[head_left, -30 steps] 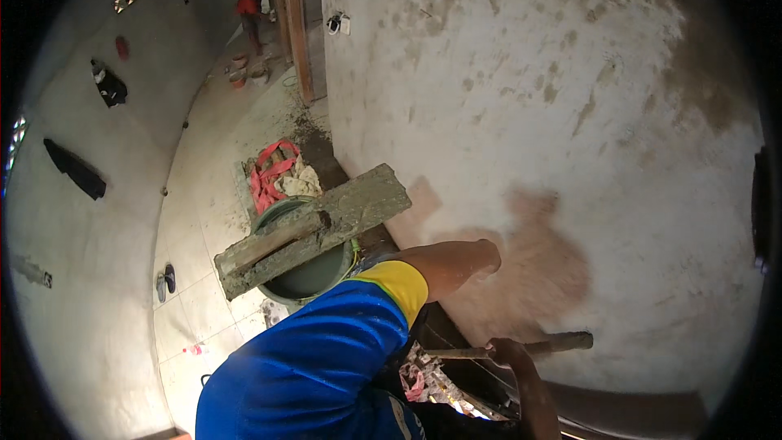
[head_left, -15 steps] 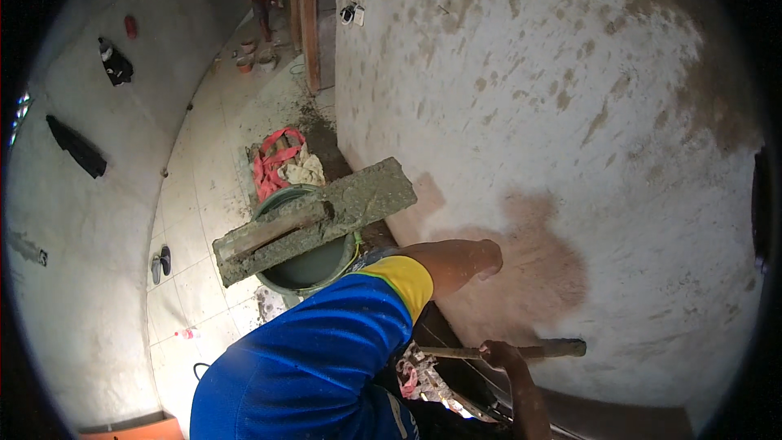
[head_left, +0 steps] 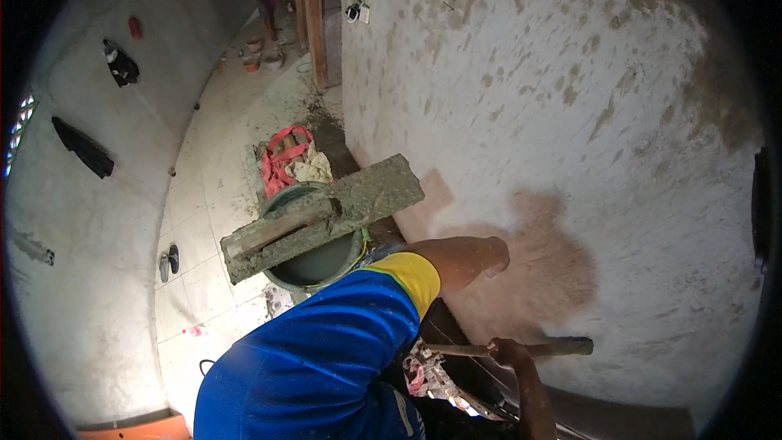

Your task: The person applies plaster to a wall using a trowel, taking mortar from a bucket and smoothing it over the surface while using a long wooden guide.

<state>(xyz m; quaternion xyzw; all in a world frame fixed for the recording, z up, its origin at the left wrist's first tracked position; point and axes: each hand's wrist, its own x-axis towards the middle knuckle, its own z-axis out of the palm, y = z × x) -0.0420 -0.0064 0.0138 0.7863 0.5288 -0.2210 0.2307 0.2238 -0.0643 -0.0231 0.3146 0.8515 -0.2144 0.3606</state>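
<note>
My right hand (head_left: 509, 352) is closed around a long, narrow wooden tool (head_left: 570, 347), held almost level close to the wall; its thicker right end looks coated in grey. My left arm (head_left: 456, 265), in a blue sleeve with a yellow cuff, reaches toward the plastered wall (head_left: 521, 114). That arm's bare part ends in a rounded shape, and the fingers of my left hand are not visible. Left of the arm, a big mortar-caked wooden float (head_left: 371, 193) with a raised handle lies across a bucket (head_left: 326, 267) of grey water.
A red strap and pale cloth (head_left: 285, 163) lie behind the bucket. A person (head_left: 269, 0) in red bends by a door frame (head_left: 312, 24), near several small pots (head_left: 252, 57). Slippers (head_left: 169, 263) sit on the tiled floor (head_left: 195, 293). Dark garments (head_left: 83, 147) hang on the left wall.
The whole view has shifted slightly, so things appear a little farther right. My right hand keeps its hold on the wooden tool, and the float stays on the bucket.
</note>
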